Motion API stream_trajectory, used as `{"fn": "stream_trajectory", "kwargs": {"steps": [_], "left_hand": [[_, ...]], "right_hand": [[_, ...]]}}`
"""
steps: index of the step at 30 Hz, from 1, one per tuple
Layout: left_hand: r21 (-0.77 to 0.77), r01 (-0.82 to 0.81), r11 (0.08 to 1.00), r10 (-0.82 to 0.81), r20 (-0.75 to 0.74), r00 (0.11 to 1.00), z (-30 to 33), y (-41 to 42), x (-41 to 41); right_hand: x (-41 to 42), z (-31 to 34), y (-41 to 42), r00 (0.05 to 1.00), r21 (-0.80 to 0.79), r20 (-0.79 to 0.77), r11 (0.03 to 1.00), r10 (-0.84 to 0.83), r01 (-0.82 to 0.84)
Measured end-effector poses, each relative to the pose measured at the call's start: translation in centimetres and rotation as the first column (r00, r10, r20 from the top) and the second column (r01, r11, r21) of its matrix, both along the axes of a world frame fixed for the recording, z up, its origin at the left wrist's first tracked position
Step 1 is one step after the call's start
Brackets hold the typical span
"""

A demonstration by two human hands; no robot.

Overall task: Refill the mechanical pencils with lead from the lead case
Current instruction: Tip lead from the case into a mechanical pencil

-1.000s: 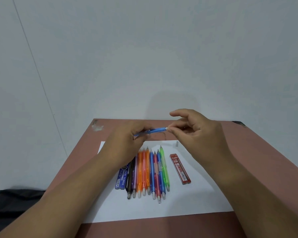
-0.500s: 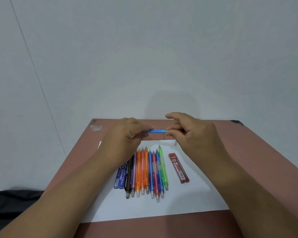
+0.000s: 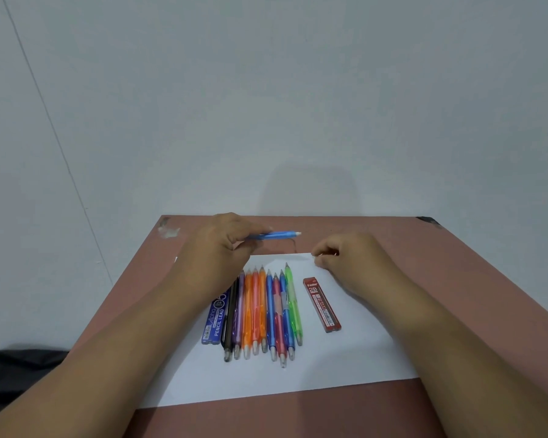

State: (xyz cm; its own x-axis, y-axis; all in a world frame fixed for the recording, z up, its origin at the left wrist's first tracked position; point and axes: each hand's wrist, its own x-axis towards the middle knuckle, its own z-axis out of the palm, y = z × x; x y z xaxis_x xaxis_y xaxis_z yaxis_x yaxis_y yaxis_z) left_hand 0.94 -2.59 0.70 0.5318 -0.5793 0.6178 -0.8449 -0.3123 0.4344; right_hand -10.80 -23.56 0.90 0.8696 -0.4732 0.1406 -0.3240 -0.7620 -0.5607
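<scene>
The brown table [image 3: 393,248] backs against a pale wall, its far edge just beyond the hands. A white sheet of paper [image 3: 345,358] covers most of its middle. A bare strip of table shows in front and wider bare margins to the right and left, so there is room to set small parts down on the right without crowding anything.

On the sheet lies a tight row of mechanical pencils [image 3: 260,311], tips toward the person, with a blue lead case [image 3: 215,320] touching its left side and a red lead case [image 3: 321,305] a little apart on the right.

The left hand [image 3: 222,245] is closed around a blue mechanical pencil [image 3: 276,235], held level above the sheet's far edge, its white end pointing right. The right hand [image 3: 345,257] rests low at that edge, fingers curled in a loose pinch. Whether it holds a cap or eraser, I cannot tell.

It looks as though the pencil's end is being opened for filling. I'd keep any removed piece on the white sheet where it shows, tilt the open end upward, then reach for the red lead case, which lies nearest. The pencil row sits close below the left wrist, so that hand should stay lifted.
</scene>
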Motion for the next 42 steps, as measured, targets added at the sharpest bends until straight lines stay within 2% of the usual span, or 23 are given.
{"fn": "stream_trajectory", "kwargs": {"steps": [2,4,6,9,12,14,23,27,35,38,42], "left_hand": [[-0.006,-0.001,1.0,0.001,0.0,1.0,0.0,0.0,0.1],[-0.006,-0.005,1.0,0.005,0.0,1.0,-0.1,-0.1,0.1],[0.001,-0.01,1.0,0.01,-0.002,1.0,0.0,-0.1,0.1],[0.003,-0.02,1.0,0.02,-0.005,1.0,-0.1,-0.2,0.2],[-0.011,-0.04,0.999,0.04,-0.001,0.999,-0.2,-0.2,0.4],[-0.023,-0.045,0.999,0.045,0.003,0.999,-0.3,-0.2,0.5],[-0.039,-0.014,0.999,0.015,0.025,1.0,-0.4,-0.3,0.4],[-0.058,-0.017,0.998,0.019,0.035,0.999,-0.2,-0.3,0.1],[-0.079,-0.01,0.997,0.019,0.112,0.994,0.1,-0.3,-0.4],[-0.095,-0.014,0.995,0.027,0.134,0.991,0.4,-0.5,-1.0],[-0.091,0.027,0.996,-0.022,0.055,0.998,0.9,-0.9,-2.9]], "right_hand": [[0.1,0.0,0.0,1.0,-0.007,-0.001,1.0,-0.017,0.017],[0.1,0.0,0.3,0.997,0.053,0.065,0.998,-0.048,0.044],[-0.2,0.4,0.9,0.97,0.267,0.217,0.963,-0.106,0.046],[-0.8,1.8,2.1,0.908,0.622,0.399,0.766,-0.13,-0.164],[-1.0,2.2,2.8,0.889,0.73,0.441,0.625,-0.122,-0.276],[-0.9,2.1,2.9,0.886,0.754,0.445,0.589,-0.131,-0.291],[-0.8,1.8,3.1,0.881,0.745,0.454,0.598,-0.129,-0.296],[-0.9,1.8,3.2,0.878,0.772,0.457,0.553,-0.141,-0.312],[-1.0,1.7,3.5,0.87,0.756,0.475,0.567,-0.132,-0.326],[-1.0,1.6,3.7,0.869,0.776,0.476,0.528,-0.132,-0.345],[-0.9,1.8,4.6,0.866,0.811,0.487,0.426,-0.113,-0.401]]}}
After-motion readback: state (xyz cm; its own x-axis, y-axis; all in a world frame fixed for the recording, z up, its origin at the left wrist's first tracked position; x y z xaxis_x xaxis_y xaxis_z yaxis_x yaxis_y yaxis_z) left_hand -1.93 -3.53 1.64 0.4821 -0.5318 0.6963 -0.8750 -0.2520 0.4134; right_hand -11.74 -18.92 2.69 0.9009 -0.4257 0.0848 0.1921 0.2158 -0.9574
